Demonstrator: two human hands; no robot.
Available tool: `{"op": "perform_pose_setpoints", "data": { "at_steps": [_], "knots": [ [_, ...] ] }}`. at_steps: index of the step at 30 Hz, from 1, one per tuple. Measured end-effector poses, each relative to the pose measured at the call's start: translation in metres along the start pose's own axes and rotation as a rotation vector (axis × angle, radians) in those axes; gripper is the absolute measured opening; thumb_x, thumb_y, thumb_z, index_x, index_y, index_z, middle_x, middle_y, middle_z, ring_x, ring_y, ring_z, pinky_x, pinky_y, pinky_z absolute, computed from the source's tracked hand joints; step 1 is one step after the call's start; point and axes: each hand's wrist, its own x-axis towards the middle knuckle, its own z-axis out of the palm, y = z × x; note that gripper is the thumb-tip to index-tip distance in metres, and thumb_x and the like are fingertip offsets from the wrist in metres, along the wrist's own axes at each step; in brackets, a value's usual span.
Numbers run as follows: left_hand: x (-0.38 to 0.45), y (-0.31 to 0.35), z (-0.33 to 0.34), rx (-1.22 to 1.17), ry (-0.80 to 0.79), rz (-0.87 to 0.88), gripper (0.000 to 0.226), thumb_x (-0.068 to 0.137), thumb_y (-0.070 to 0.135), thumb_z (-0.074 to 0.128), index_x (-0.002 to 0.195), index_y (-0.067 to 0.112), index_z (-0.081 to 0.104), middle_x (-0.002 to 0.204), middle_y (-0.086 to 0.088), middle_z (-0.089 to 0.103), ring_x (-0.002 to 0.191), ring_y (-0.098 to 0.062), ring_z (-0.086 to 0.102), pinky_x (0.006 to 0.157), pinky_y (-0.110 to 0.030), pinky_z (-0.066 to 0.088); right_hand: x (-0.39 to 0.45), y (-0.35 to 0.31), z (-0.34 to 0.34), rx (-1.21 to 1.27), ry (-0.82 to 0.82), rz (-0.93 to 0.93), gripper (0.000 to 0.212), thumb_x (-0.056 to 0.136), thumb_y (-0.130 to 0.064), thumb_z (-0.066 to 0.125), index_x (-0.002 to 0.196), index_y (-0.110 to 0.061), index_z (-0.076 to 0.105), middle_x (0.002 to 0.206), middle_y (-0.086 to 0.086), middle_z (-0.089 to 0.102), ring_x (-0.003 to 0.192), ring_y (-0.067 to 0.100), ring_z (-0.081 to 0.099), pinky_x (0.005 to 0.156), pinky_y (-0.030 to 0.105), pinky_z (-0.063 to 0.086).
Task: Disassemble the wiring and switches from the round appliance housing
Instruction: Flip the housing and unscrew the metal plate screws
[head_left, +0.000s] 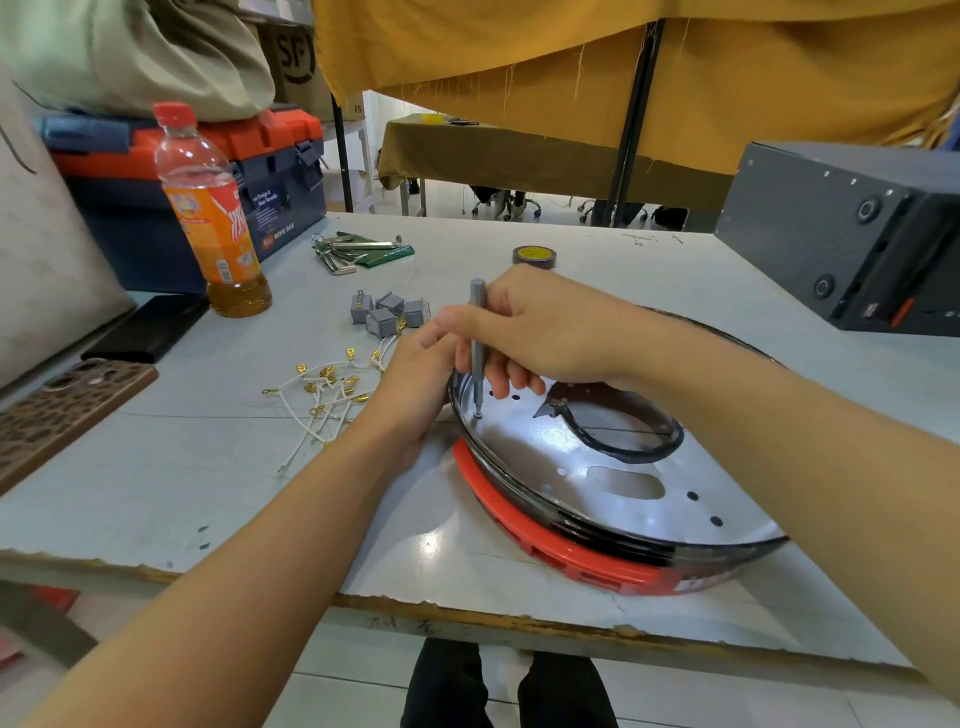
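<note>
The right hand (540, 322) pinches a slim grey screwdriver (477, 348) upright on a screw inside the round housing (623, 467) at the table's near edge, the left hand (415, 384) gripping its rim; a tilted tip could slip and strip the screw.

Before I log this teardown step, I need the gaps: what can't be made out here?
Head view only:
- Screw type under the screwdriver tip: too small.
- Left hand fingertips: hidden behind the right hand and housing rim.
- Housing's far rim: covered by the right forearm.
- Switches markings: too small.
- Grey box: cut off at the right edge.
</note>
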Motion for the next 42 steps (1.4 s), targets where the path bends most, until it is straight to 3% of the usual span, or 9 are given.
{"op": "perform_pose_setpoints", "data": {
  "at_steps": [4,10,13,16,20,30,35,38,42],
  "knots": [
    [0.001,-0.002,-0.002,-0.035,0.047,-0.042,0.021,0.083,0.019,0.048,0.074,0.018,0.067,0.076,-0.020,0.060,0.076,-0.028,0.053,0.070,-0.036,0.043,-0.001,0.005,0.002,-0.049,0.119,0.051,0.045,0.100,-0.032,0.044,0.067,-0.005,0.061,0.047,0.002,0.062,0.031,0.008,0.046,0.037,0.013,0.039],
    [0.002,-0.004,-0.003,-0.072,0.048,-0.042,0.025,0.086,0.014,0.050,0.077,0.024,0.072,0.074,-0.010,0.065,0.078,-0.025,0.058,0.077,-0.041,0.044,-0.003,0.009,0.009,0.288,0.124,0.081,0.038,0.097,-0.023,0.054,0.070,0.001,0.066,0.051,0.013,0.064,0.040,0.019,0.057,0.039,0.022,0.048],
    [0.001,-0.004,-0.003,-0.049,0.040,-0.018,0.020,0.089,0.019,0.052,0.082,0.022,0.071,0.076,-0.003,0.069,0.077,-0.018,0.063,0.076,-0.034,0.049,-0.004,0.013,0.006,0.308,0.100,0.062,0.036,0.095,-0.020,0.057,0.084,0.014,0.064,0.051,0.011,0.063,0.040,0.016,0.056,0.040,0.021,0.049],
    [0.000,-0.002,-0.002,-0.044,0.046,-0.020,0.022,0.091,0.015,0.051,0.084,0.023,0.070,0.072,0.002,0.069,0.073,-0.013,0.064,0.070,-0.028,0.047,-0.006,0.015,0.000,0.261,0.034,0.023,0.035,0.097,-0.019,0.054,0.087,0.013,0.063,0.053,0.008,0.064,0.042,0.012,0.056,0.043,0.019,0.048],
    [-0.001,0.000,0.000,-0.050,0.037,-0.010,0.022,0.080,0.022,0.052,0.065,0.025,0.068,0.061,-0.001,0.063,0.068,-0.021,0.058,0.069,-0.032,0.044,-0.004,0.009,-0.008,0.151,-0.083,-0.025,0.033,0.100,-0.017,0.048,0.087,0.011,0.061,0.058,0.008,0.065,0.048,0.013,0.056,0.048,0.019,0.049],
    [0.003,-0.004,-0.002,-0.055,0.024,-0.038,0.016,0.085,0.017,0.052,0.077,0.017,0.066,0.070,-0.011,0.065,0.072,-0.025,0.057,0.074,-0.038,0.042,0.003,-0.003,-0.032,0.070,-0.327,0.018,0.017,0.097,-0.008,0.051,0.095,0.004,0.063,0.074,0.015,0.066,0.058,0.009,0.060,0.058,0.016,0.050],
    [0.003,-0.005,-0.003,-0.048,0.040,-0.029,0.018,0.075,0.023,0.053,0.060,0.021,0.064,0.065,-0.009,0.065,0.066,-0.024,0.059,0.065,-0.032,0.044,0.008,-0.007,-0.017,-0.058,-0.208,0.016,0.021,0.095,-0.006,0.050,0.091,0.008,0.065,0.065,0.013,0.066,0.046,0.011,0.051,0.044,0.017,0.043],
    [0.005,-0.007,-0.004,-0.037,0.005,-0.007,0.019,0.081,0.022,0.052,0.066,0.019,0.065,0.075,-0.018,0.067,0.082,-0.037,0.062,0.076,-0.041,0.045,0.008,-0.006,-0.013,-0.126,-0.098,0.009,0.020,0.092,-0.009,0.053,0.089,0.007,0.065,0.061,0.011,0.067,0.046,0.015,0.049,0.040,0.014,0.037],
    [0.006,-0.007,-0.005,-0.034,0.009,-0.029,0.015,0.077,0.021,0.054,0.068,0.019,0.065,0.075,-0.014,0.066,0.075,-0.026,0.059,0.072,-0.038,0.042,0.008,-0.007,-0.012,-0.143,-0.007,0.003,0.012,0.087,-0.008,0.062,0.087,0.003,0.062,0.059,0.008,0.067,0.044,0.013,0.051,0.039,0.016,0.039]
  ]
}}
